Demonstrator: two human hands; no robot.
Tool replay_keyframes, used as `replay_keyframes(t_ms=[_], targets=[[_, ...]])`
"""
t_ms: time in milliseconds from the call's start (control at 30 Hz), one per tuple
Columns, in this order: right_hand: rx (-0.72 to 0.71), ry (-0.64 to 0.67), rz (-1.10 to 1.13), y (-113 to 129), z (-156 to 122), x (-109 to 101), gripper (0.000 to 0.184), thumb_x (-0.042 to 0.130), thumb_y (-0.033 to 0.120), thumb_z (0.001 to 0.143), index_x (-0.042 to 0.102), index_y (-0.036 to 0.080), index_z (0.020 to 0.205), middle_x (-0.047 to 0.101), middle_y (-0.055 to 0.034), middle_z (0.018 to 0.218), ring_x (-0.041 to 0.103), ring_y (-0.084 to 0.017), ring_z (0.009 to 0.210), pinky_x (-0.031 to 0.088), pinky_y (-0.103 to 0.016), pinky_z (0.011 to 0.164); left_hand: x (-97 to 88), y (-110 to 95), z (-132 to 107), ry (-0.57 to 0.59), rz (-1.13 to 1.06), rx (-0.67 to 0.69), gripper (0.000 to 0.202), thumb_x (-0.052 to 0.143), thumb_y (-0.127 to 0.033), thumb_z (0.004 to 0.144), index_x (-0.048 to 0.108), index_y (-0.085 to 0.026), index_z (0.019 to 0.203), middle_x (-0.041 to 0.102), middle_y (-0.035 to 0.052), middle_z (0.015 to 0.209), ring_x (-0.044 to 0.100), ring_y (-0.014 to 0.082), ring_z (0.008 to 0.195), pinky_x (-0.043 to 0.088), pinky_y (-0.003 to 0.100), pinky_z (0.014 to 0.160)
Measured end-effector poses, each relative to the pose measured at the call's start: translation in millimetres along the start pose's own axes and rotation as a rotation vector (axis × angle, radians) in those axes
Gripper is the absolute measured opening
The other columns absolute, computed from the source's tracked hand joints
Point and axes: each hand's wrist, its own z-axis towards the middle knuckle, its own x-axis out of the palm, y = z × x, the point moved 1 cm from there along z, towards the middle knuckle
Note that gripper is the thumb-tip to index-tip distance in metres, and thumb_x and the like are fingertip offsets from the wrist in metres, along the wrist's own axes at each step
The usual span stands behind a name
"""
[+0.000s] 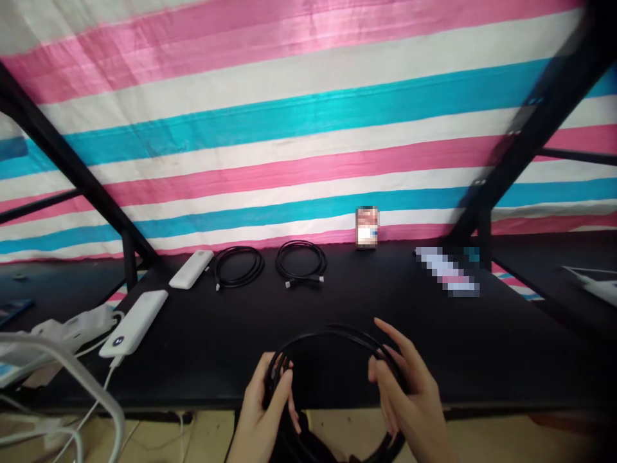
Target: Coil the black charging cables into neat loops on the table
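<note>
The person's left hand is closing its fingers around the gathered turns of a thin black cable wound into a wide loop, clasping the bundle at the loop's left side. The right hand is lying against the loop's right side with fingers stretched out and spread, open rather than curled, while the strands are passing beneath them. The loop is straddling the near edge of a matte black tabletop: its far arc is showing against the table surface, and its near part is dropping below the edge between the two wrists. Near the far edge, two smaller coiled black cables are lying side by side, just apart. To their left a white rectangular power bank is resting flat, and a second white power bank is sitting at the table's left edge, beside a white plastic plug block. A pink, cyan and white striped fabric sheet is hanging behind the table, crossed at either side by slanting black metal struts.
</note>
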Motion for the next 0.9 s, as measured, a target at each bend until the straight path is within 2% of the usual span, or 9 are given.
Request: replay_keyframes(t_ms=[100, 233, 467, 567, 633, 667, 733, 800, 900], targets=[[-0.045, 0.086, -0.073, 0, 8, 0, 0.039, 0.058, 0.043, 0.081, 0.062, 0.022, 0.113, 0.053, 0.0038, 0.056, 0.031, -0.003, 0.029, 0.024, -0.015, 0.026, -4.3, -5, -5, 0.072, 0.01, -0.011, 0.027, 0.062, -0.044, 0.077, 0.057, -0.021, 0.09, 0.056, -0.003, 0.052, 0.054, 0.0128, 0.046, 0.046, 0.024, 0.053], [-0.088, 0.057, -0.138, -4, 16, 7, 0.037, 0.062, 0.042, 0.08, 0.066, 0.019, 0.109, 0.043, 0.0058, 0.046, 0.032, -0.005, 0.033, 0.024, -0.015, 0.029, -2.7, -11, -8, 0.089, -0.141, -0.071, 0.038, 0.061, -0.047, 0.077, 0.054, -0.024, 0.106, 0.054, -0.0028, 0.057, 0.055, 0.014, 0.052, 0.047, 0.026, 0.058], [0.185, 0.061, 0.084, -29, 37, 16, 0.042, 0.068, 0.051, 0.072, 0.07, 0.017, 0.096, 0.024, 0.0118, 0.035, 0.018, -0.001, 0.028, 0.015, -0.012, 0.029, -2.0, 4, 11, -0.044, -0.47, -0.106, 0.049, 0.068, -0.044, 0.072, 0.048, -0.028, 0.113, 0.053, -0.002, 0.08, 0.039, 0.0036, 0.044, 0.034, 0.02, 0.042], [0.173, 0.017, 0.166, -35, 41, 21, 0.04, 0.07, 0.049, 0.071, 0.07, 0.016, 0.093, 0.024, 0.0121, 0.035, 0.017, -0.001, 0.028, 0.014, -0.013, 0.03, -9.1, 6, 17, 0.013, -0.533, -0.15, 0.048, 0.068, -0.04, 0.073, 0.049, -0.025, 0.115, 0.055, -0.0012, 0.082, 0.042, 0.004, 0.045, 0.036, 0.021, 0.044], [0.144, 0.007, 0.187, -37, 41, 26, 0.04, 0.071, 0.047, 0.072, 0.07, 0.015, 0.095, 0.026, 0.0118, 0.035, 0.017, -0.001, 0.028, 0.014, -0.013, 0.031, -13.8, 7, 19, 0.115, -0.497, -0.194, 0.037, 0.065, -0.039, 0.076, 0.053, -0.02, 0.105, 0.056, -0.0019, 0.07, 0.045, 0.0056, 0.044, 0.037, 0.022, 0.046], [0.138, 0.011, 0.186, -38, 41, 30, 0.04, 0.07, 0.047, 0.072, 0.069, 0.015, 0.096, 0.027, 0.0115, 0.036, 0.018, -0.002, 0.028, 0.014, -0.014, 0.031, -15.9, 8, 19, 0.154, -0.477, -0.228, 0.028, 0.064, -0.039, 0.077, 0.056, -0.018, 0.094, 0.053, -0.0036, 0.06, 0.044, 0.0057, 0.041, 0.035, 0.021, 0.045], [0.147, 0.038, 0.166, -40, 41, 37, 0.041, 0.068, 0.047, 0.075, 0.068, 0.015, 0.099, 0.029, 0.0109, 0.037, 0.02, -0.002, 0.029, 0.013, -0.014, 0.031, -19.5, 11, 19, 0.187, -0.482, -0.303, 0.027, 0.063, -0.039, 0.078, 0.051, -0.017, 0.067, 0.039, -0.0078, 0.042, 0.035, 0.004, 0.033, 0.027, 0.02, 0.04], [0.164, 0.086, 0.134, -41, 39, 46, 0.042, 0.065, 0.047, 0.077, 0.066, 0.015, 0.104, 0.031, 0.0109, 0.037, 0.021, -0.002, 0.029, 0.013, -0.014, 0.031, -22.7, 15, 21, 0.159, -0.565, -0.35, 0.043, 0.064, -0.039, 0.077, 0.035, -0.019, 0.051, 0.025, -0.0103, 0.036, 0.023, 0.002, 0.03, 0.018, 0.019, 0.036], [0.173, 0.189, 0.056, -45, 36, 61, 0.044, 0.062, 0.046, 0.08, 0.061, 0.014, 0.11, 0.039, 0.0099, 0.04, 0.03, -0.004, 0.03, 0.022, -0.015, 0.031, -28.8, 20, 29, 0.029, -0.706, -0.329, 0.054, 0.067, -0.038, 0.073, 0.023, -0.021, 0.047, 0.02, -0.011, 0.035, 0.015, 0.0012, 0.03, 0.015, 0.019, 0.034]])
